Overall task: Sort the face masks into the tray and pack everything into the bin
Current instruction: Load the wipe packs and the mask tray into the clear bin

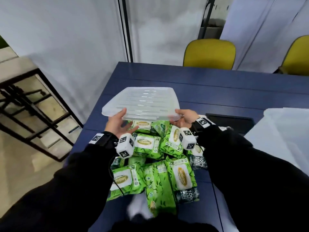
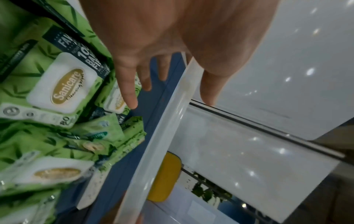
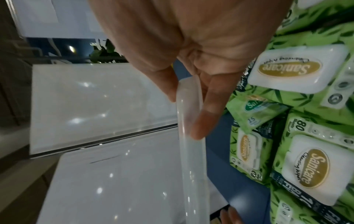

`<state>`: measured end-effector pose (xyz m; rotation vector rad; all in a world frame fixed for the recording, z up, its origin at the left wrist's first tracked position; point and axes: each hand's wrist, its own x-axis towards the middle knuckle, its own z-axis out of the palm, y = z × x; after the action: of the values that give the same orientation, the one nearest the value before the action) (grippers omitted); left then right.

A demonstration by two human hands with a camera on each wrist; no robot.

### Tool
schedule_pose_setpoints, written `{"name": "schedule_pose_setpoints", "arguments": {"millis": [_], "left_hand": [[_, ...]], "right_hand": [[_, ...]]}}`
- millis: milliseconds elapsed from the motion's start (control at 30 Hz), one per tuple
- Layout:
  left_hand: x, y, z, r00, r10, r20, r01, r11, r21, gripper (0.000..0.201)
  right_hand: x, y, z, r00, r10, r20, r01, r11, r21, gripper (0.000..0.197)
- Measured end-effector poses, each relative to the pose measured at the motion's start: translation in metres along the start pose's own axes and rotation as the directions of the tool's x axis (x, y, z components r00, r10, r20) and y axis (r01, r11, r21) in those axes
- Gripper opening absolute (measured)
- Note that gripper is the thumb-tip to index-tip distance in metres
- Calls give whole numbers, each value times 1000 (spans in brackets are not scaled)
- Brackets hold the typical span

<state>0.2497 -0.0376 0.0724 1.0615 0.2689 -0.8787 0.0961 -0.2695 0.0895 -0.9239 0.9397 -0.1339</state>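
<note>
Clear plastic tray (image 1: 142,101) is held off the table (image 1: 217,84), tilted, near edge low, far edge raised, hanging above the far end of the wipe pile. Ribbed face shows in the head view.

Left hand (image 1: 117,123) holds the tray's near-left corner: thumb on top of the rim, fingers spread loosely beneath (left wrist view shows the rim (image 2: 168,121) running between thumb and fingers). Right hand (image 1: 185,118) pinches the near-right corner, thumb on one face and fingers on the other, rim (image 3: 189,136) between them. Hands are apart, one at each near corner.

Below: heap of green wipe packs (image 1: 157,161) along the table's near edge, mostly 80-sheet packs with white flip lids, lying at mixed angles, some overlapping. A smaller pack (image 3: 256,112) marked 15 sits among them.

White sheet or lid-like surface (image 1: 284,131) at the table's right edge (can't tell what it is). Dark flat object (image 1: 230,121) just beside it. Two yellow chairs (image 1: 209,54) beyond the far edge. Black metal frame (image 1: 33,111) on the floor, left of the table.
</note>
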Motion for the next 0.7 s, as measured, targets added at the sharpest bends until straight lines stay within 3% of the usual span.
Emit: {"name": "schedule_pose_setpoints", "arguments": {"millis": [67,133,233,300,400,500,633,667,700], "left_hand": [[17,-5,-2,1000,-22,-20,22,1000,-12,39],[34,-1,1,999,12,-46,-14,999,-36,21],[66,17,-4,994,82,-71,-88,992,-86,7],[94,32,-12,987,117,-109,-126,989,-82,8],[132,41,-23,959,161,-235,-173,984,-34,6],[169,37,-38,922,155,-355,-125,986,107,6],[203,25,-68,932,115,-345,9,941,337,13],[209,22,-74,930,111,-350,15,940,340,9],[215,20,-79,923,121,-364,5,945,328,17]], "right_hand": [[20,13,13,1000,5,14,-5,1000,12,42],[29,19,26,1000,-1,24,1,1000,20,31],[47,20,25,999,-15,47,21,991,-132,31],[61,19,16,1000,-5,2,6,971,-239,33],[82,29,-3,988,-54,-142,-2,930,-366,10],[105,52,-24,946,-243,-214,73,802,-593,21],[105,88,-34,920,-338,-197,13,529,-848,47],[103,93,-33,913,-370,-170,32,483,-875,52],[103,98,-33,905,-399,-147,56,456,-888,56]]}}
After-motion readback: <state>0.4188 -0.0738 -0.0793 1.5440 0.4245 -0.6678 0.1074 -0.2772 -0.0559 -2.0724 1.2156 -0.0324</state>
